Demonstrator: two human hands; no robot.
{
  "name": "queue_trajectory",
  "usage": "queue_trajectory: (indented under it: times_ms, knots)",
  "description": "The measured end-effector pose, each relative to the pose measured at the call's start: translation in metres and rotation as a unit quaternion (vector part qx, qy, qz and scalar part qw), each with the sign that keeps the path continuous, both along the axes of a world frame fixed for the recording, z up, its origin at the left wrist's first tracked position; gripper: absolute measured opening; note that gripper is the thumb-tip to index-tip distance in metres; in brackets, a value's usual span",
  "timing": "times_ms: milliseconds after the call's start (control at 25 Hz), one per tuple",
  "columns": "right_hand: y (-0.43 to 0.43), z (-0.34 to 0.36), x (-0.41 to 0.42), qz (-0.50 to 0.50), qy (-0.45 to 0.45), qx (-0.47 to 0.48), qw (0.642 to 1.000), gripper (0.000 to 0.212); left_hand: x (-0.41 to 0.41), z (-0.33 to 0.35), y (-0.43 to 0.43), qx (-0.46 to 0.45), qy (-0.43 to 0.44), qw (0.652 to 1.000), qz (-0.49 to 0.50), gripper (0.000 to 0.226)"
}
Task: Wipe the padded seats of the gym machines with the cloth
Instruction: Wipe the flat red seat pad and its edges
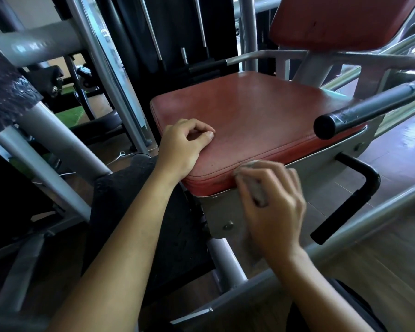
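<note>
A red padded seat (pixel 256 116) of a gym machine fills the middle of the head view, with a red padded backrest (pixel 333 20) above it at the top right. My left hand (pixel 182 144) rests on the seat's near left corner, its fingers loosely curled and holding nothing. My right hand (pixel 273 202) grips a grey cloth (pixel 258 188) and presses it against the seat's front edge; the hand and cloth are blurred. Most of the cloth is hidden under my fingers.
A black-gripped handle bar (pixel 359 111) juts over the seat's right side. A bent black handle (pixel 352 197) sticks out below the seat front. Grey frame tubes (pixel 50 130) cross at left, a weight stack (pixel 177 32) stands behind, and a wooden floor (pixel 393 149) lies at right.
</note>
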State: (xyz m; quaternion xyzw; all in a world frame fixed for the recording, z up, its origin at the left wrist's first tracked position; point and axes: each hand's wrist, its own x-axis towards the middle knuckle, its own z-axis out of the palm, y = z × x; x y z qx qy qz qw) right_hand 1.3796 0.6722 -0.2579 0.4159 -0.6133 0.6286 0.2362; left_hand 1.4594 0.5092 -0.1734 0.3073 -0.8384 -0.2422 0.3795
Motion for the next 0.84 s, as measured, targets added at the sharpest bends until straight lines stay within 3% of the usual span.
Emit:
queue_trajectory:
  times_ms: [120,280,440,560,600,760,840]
  knots:
    - [0.000,0.013,-0.006,-0.045,-0.147,-0.038,0.987,0.007,0.001,-0.001,-0.001,0.009,0.015,1.000,0.009,0.006]
    - [0.000,0.022,0.014,0.007,-0.054,0.057,0.997,0.013,0.000,-0.003,-0.003,0.020,0.036,0.999,0.009,0.008]
    - [0.012,0.045,-0.009,-0.043,-0.118,0.149,0.981,0.014,0.000,-0.001,-0.001,0.030,0.038,0.999,0.023,0.007]
    - [0.011,0.044,0.023,0.023,0.009,0.197,0.980,0.015,-0.001,-0.002,0.001,0.037,0.041,0.998,0.030,0.008]
    - [0.013,0.045,0.016,0.038,0.021,0.208,0.977,0.018,0.000,-0.001,0.002,0.037,0.040,0.998,0.029,0.008]
    - [0.012,0.050,-0.014,-0.043,-0.089,0.182,0.978,0.018,0.002,0.000,0.003,0.021,0.027,0.999,0.028,0.009]
    - [0.011,0.039,0.012,-0.006,-0.027,0.179,0.984,0.015,0.001,-0.001,0.003,0.023,0.031,0.999,0.025,0.009]
